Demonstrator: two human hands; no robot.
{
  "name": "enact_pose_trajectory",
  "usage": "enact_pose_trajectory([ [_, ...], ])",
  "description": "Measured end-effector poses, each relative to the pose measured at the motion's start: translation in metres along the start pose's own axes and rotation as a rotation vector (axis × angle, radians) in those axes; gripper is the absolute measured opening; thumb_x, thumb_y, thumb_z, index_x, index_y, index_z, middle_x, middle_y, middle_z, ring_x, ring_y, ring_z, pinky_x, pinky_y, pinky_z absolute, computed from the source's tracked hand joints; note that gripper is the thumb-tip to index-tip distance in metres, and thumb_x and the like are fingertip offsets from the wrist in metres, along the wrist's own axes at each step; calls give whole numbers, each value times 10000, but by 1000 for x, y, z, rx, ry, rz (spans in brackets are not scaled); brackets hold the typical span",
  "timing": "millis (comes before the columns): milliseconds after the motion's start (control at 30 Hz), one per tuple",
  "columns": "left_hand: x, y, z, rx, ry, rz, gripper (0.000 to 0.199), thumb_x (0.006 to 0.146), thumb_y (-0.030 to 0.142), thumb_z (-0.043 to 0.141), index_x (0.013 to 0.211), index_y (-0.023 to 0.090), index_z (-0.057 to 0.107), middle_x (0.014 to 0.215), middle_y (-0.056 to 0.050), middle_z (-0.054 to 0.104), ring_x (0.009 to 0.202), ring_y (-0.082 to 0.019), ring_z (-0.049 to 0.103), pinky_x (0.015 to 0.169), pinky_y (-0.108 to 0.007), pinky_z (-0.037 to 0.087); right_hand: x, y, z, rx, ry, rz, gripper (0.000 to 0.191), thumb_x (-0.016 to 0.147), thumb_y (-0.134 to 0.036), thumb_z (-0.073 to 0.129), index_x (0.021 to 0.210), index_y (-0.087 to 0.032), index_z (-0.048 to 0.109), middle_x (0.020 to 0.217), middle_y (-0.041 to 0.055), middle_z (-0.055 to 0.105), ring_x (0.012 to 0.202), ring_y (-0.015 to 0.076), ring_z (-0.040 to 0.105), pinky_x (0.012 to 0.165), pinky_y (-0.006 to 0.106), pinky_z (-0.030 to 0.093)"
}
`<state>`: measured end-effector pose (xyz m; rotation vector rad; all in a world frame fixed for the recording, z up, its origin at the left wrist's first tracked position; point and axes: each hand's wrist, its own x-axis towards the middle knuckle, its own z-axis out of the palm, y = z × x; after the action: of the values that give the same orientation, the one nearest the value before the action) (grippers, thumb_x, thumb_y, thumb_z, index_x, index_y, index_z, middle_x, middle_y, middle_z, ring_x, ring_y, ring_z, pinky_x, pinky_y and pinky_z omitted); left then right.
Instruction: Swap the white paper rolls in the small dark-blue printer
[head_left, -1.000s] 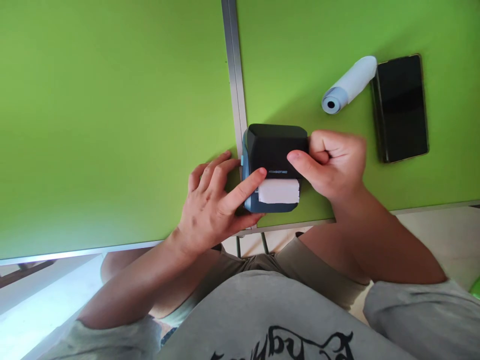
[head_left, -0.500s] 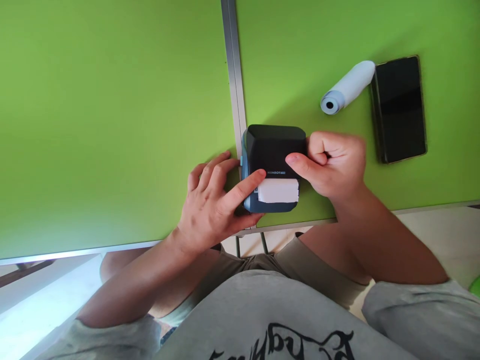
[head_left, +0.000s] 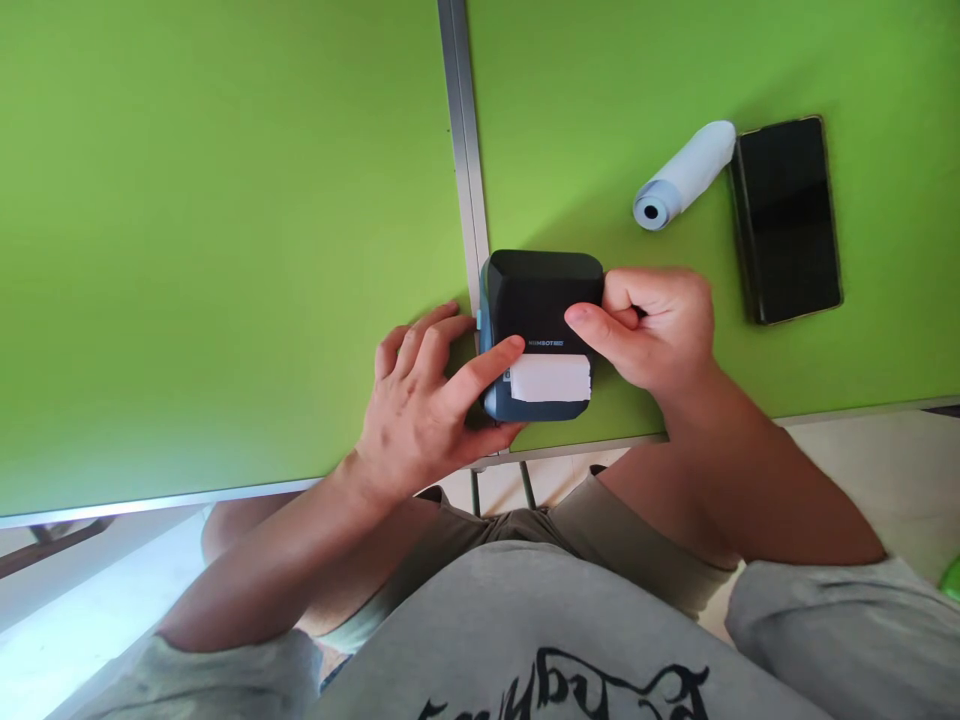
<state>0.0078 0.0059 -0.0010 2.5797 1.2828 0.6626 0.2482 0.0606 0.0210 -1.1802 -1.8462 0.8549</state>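
A small label printer, black on top with a blue-grey body, stands on the green table across the metal seam. A white paper strip sticks out of its front slot. My left hand is at the printer's left side, index fingertip on the lid near the printed logo, thumb at the front lower edge. My right hand grips the printer's right side, thumb lying on the black lid and the other fingers curled against the side. The undersides of the right fingers are hidden.
A white paper roll lies at the upper right, touching or very close to a black smartphone. The metal seam divides the green tabletop, whose front edge runs just below the hands.
My right hand and the printer sit slightly further left in the view, as do the roll and the phone, so the view has shifted a little. The grip looks the same.
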Motion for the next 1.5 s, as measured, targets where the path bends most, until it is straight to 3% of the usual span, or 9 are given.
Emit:
enact_pose_trajectory([
  [67, 0, -1, 1, -4, -1, 5, 723, 905, 585, 668, 1498, 263, 410, 1311, -189, 622, 1323, -393, 585, 1001, -486, 431, 0, 0, -1, 8, -17, 32, 621, 897, -394, 731, 531, -191, 273, 476, -77, 247, 465, 50, 186, 449, 275, 187],
  [233, 0, -1, 1, -22, -18, -44, 1032, 908, 693, 595, 1621, 51, 214, 1408, -254, 615, 1350, -380, 574, 1102, -462, 385, 0, 0, 0, 29, -2, 58, 693, 869, -589, 729, 518, -189, 285, 467, -72, 252, 460, 54, 183, 458, 282, 198],
  [433, 0, 1, -2, -7, -82, -76, 1018, 918, 700, 571, 1648, 88, 212, 1429, -231, 613, 1382, -371, 551, 1128, -459, 384, -1, -1, 1, 1, 8, 91, 691, 879, -610, 692, 513, -191, 281, 459, -65, 259, 461, 60, 178, 464, 298, 197],
  [567, 0, 1, -3, -14, -104, -98, 1014, 919, 730, 549, 1644, 95, 234, 1498, -234, 572, 1404, -359, 545, 1150, -441, 372, -4, 1, 3, 34, 40, 53, 562, 898, -406, 706, 569, -196, 302, 502, -72, 289, 474, 56, 221, 476, 281, 209],
  [700, 0, 2, -3, -23, -107, -102, 1021, 924, 774, 493, 1637, 87, 247, 1535, -234, 551, 1427, -362, 539, 1166, -434, 344, -8, 6, 10, 166, 189, 134, 244, 906, -427, 710, 874, -243, 553, 529, -107, 329, 430, 67, 284, 458, 282, 197],
  [800, 0, 3, -2, -1, -95, -95, 970, 959, 728, 485, 1634, 72, 250, 1531, -239, 556, 1429, -354, 545, 1170, -421, 333, -10, 9, 11, 145, 128, 206, 414, 948, -580, 617, 1175, -238, 671, 501, -96, 373, 431, 93, 342, 458, 288, 228],
  [1033, 0, 2, -3, -12, -109, -97, 940, 976, 746, 421, 1639, 104, 242, 1542, -215, 558, 1453, -330, 531, 1172, -410, 338, -9, 9, 3, 74, 34, 226, 628, 911, -741, 543, 1233, -231, 718, 539, -48, 485, 487, 122, 471, 458, 282, 322],
  [1333, 0, 2, 0, -9, -93, -101, 952, 944, 729, 509, 1621, 98, 283, 1531, -224, 565, 1439, -346, 546, 1168, -421, 350, -10, 11, 3, 185, 0, 217, 564, 899, -604, 640, 1324, -235, 613, 534, -90, 409, 462, 91, 376, 458, 258, 277],
  [1500, 1, 3, -1, 10, -116, -122, 1012, 891, 758, 566, 1600, 84, 308, 1522, -237, 565, 1426, -355, 555, 1155, -418, 356, -10, 12, -7, 164, -129, 160, 768, 725, -409, 868, 1395, -256, 527, 588, -113, 439, 482, 79, 380, 450, 248, 302],
])
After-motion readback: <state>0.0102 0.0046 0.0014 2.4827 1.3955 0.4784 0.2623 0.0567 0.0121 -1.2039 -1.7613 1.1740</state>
